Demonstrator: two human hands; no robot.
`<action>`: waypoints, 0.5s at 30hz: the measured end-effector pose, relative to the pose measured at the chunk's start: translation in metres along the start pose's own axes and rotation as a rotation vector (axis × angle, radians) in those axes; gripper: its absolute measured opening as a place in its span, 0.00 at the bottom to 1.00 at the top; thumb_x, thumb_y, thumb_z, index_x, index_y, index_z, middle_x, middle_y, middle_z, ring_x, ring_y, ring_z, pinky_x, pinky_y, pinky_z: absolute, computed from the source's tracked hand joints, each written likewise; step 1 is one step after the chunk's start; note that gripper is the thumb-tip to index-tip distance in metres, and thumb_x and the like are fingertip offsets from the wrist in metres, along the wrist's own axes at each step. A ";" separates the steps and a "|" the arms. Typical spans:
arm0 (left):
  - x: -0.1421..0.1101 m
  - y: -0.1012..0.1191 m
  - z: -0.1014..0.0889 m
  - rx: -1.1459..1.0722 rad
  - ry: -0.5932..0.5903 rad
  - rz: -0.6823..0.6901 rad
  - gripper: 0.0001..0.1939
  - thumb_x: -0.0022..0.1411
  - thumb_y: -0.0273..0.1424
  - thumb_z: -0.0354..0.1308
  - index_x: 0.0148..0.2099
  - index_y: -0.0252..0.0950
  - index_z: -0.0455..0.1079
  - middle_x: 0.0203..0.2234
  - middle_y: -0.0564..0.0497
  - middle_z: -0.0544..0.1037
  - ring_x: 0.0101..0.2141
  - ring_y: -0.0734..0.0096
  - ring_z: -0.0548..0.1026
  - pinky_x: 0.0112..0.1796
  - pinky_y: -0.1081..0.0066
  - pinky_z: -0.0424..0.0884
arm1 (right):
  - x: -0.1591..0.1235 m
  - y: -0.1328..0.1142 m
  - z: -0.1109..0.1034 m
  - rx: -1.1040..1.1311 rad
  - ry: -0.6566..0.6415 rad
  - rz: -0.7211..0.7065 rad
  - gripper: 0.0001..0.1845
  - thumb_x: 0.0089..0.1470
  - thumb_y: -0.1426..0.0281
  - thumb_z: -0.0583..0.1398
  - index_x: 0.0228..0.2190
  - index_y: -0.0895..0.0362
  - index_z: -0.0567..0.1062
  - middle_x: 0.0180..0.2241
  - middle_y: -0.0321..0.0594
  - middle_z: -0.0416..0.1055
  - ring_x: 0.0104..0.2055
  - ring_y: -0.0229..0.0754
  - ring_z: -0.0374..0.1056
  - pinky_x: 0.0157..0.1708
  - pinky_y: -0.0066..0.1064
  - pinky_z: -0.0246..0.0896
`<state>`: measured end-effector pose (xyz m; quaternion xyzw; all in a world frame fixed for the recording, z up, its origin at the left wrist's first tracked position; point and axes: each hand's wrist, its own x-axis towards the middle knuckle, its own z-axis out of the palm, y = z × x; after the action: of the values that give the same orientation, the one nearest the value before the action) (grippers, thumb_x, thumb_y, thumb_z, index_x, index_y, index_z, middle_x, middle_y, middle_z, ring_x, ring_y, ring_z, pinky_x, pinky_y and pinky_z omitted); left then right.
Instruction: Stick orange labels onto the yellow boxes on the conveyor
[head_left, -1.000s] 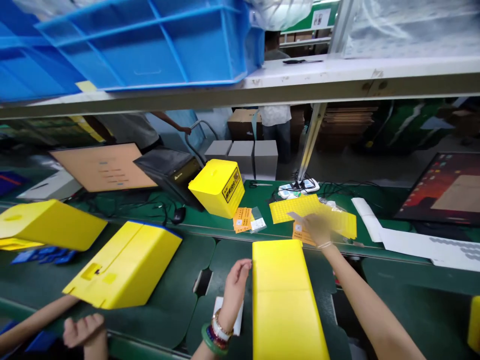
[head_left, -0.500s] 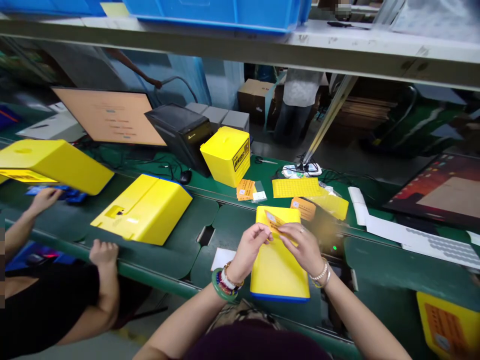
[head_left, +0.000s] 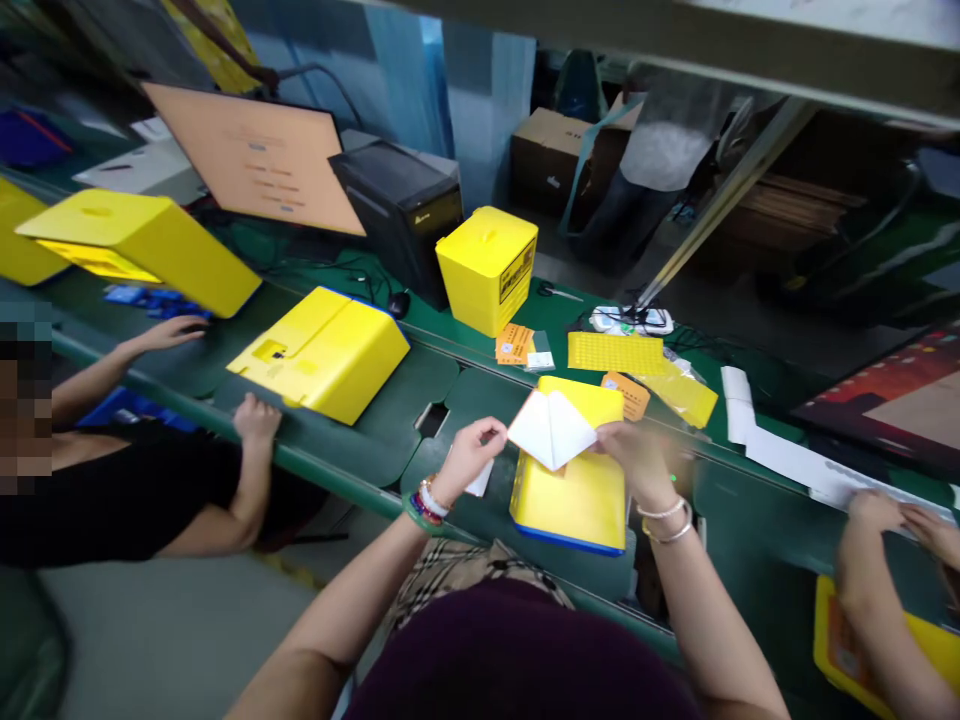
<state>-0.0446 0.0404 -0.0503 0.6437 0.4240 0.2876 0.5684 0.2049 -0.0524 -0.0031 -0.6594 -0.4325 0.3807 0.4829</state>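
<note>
Both my hands are up above a yellow plastic box that lies flat on the green belt, with a blue edge at its near end. My left hand pinches one side of a folded white sheet and my right hand holds the other, so it opens into a peak. An orange edge shows under the sheet. Just beyond the box are an orange card and a yellow sticker sheet.
A green belt runs across, with several yellow boxes on it. Orange labels lie beside an upright yellow box. A co-worker's hands rest on the belt at left; another person's hands touch a white strip at right.
My hands have moved apart and hold a white folded sheet in place of the small orange label. The view has tilted down, and the shelf has moved up almost out of view.
</note>
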 end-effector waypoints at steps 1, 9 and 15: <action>-0.002 -0.021 -0.011 0.030 0.030 -0.069 0.10 0.57 0.37 0.56 0.32 0.35 0.71 0.27 0.51 0.74 0.31 0.69 0.70 0.35 0.73 0.65 | 0.000 0.006 -0.003 0.005 -0.004 0.028 0.18 0.49 0.54 0.63 0.24 0.57 0.77 0.24 0.42 0.76 0.28 0.43 0.73 0.32 0.36 0.71; -0.044 -0.137 -0.050 0.298 0.251 -0.564 0.07 0.49 0.31 0.58 0.23 0.36 0.64 0.21 0.52 0.71 0.33 0.61 0.72 0.41 0.64 0.66 | -0.016 0.022 -0.023 0.242 0.072 0.178 0.12 0.42 0.61 0.69 0.26 0.56 0.79 0.24 0.38 0.76 0.26 0.39 0.70 0.29 0.31 0.69; -0.041 -0.092 -0.029 0.271 0.315 -0.481 0.15 0.57 0.34 0.58 0.47 0.33 0.69 0.50 0.37 0.73 0.56 0.52 0.66 0.56 0.57 0.58 | -0.036 -0.005 -0.012 0.100 0.254 -0.009 0.07 0.48 0.64 0.66 0.29 0.54 0.78 0.26 0.37 0.76 0.27 0.40 0.71 0.30 0.32 0.68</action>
<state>-0.1092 0.0181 -0.1298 0.5425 0.6814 0.1823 0.4564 0.2033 -0.0891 0.0076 -0.6755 -0.3512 0.3131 0.5677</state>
